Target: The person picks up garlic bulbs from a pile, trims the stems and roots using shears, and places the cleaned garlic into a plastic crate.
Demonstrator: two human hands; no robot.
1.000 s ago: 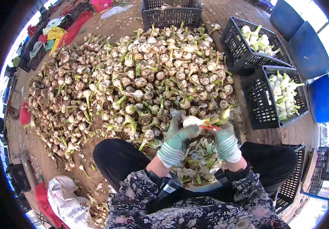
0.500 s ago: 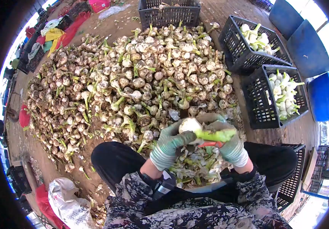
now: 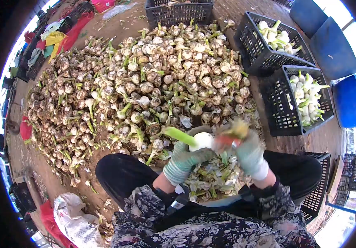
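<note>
My left hand (image 3: 186, 162), in a striped green-and-white glove with a dark grip coating, is closed round a peeled white garlic bulb (image 3: 203, 141). The bulb's green stem points up and to the left. Close by on the right, my gloved right hand (image 3: 250, 153) is smeared by motion and closed on a red-handled tool (image 3: 224, 143) beside the bulb's root side. I cannot make out its working end. A brownish-yellow blur (image 3: 239, 129) shows above that hand. Below both hands, between my legs, lie peeled skins and leaf scraps (image 3: 215, 177).
A large heap of unpeeled garlic (image 3: 145, 87) spreads ahead and left. At right, two black crates (image 3: 275, 109) hold clean white garlic, with blue panels (image 3: 335, 49) behind. Another black crate (image 3: 180, 14) stands beyond the heap. A white sack (image 3: 76, 223) lies lower left.
The garlic bulb has been turned: its green stem pointed right and now points up-left. My right hand with the red-handled tool has come to the bulb's other end.
</note>
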